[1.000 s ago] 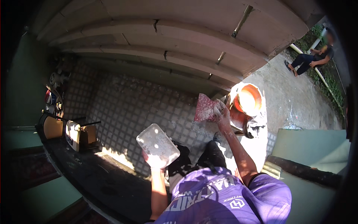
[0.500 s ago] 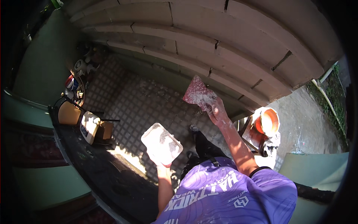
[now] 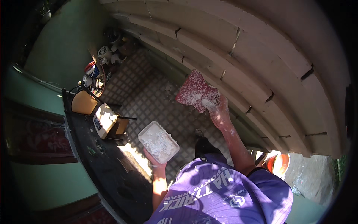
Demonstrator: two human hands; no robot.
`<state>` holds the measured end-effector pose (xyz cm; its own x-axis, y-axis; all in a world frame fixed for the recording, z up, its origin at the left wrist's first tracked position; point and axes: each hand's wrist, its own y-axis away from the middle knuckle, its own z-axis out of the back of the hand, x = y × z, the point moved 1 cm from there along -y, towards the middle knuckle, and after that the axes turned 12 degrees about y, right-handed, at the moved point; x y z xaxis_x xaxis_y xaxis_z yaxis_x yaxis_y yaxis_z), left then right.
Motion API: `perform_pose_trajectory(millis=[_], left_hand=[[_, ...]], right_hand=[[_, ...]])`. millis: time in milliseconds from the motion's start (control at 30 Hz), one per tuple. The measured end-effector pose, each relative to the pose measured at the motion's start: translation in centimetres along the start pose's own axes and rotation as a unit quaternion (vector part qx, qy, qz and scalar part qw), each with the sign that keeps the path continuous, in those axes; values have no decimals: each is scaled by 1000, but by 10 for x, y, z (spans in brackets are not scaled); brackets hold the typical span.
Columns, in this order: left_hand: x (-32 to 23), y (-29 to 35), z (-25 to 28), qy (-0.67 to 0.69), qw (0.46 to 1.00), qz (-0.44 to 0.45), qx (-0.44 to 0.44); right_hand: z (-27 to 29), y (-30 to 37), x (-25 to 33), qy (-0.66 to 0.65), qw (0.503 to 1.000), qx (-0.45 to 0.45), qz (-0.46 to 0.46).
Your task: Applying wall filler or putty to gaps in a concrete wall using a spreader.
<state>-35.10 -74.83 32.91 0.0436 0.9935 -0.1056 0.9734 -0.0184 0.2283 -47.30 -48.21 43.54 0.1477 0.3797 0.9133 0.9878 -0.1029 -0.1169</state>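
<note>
White tray (image 3: 148, 131) left, red scraper (image 3: 191, 90) right

Our left grip (image 3: 152, 158) cradles the white tray from below at its near edge, with clumpy white material (image 3: 163, 143) inside. Our right grip (image 3: 219, 111) is closed around the red scraper, which is speckled white and raised beyond the tray, well apart from it. Both are above the tiled floor (image 3: 136, 84); we see a chair (image 3: 84, 102) leftward and an orange bucket (image 3: 278, 164) at lower right.
</note>
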Motion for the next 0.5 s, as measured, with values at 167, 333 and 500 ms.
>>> perform_pose_trajectory(millis=[167, 333, 500], left_hand=[[-23, -63, -22, -31, 999, -26, -1], [-53, -112, -32, -10, 1000, -6, 0], [-100, -171, -42, -11, 1000, 14, -3]], right_hand=[[-26, -68, -6, -47, 996, 14, -71], [-58, -120, -30, 61, 997, 50, 5], [-118, -132, -43, 138, 986, -7, -93]])
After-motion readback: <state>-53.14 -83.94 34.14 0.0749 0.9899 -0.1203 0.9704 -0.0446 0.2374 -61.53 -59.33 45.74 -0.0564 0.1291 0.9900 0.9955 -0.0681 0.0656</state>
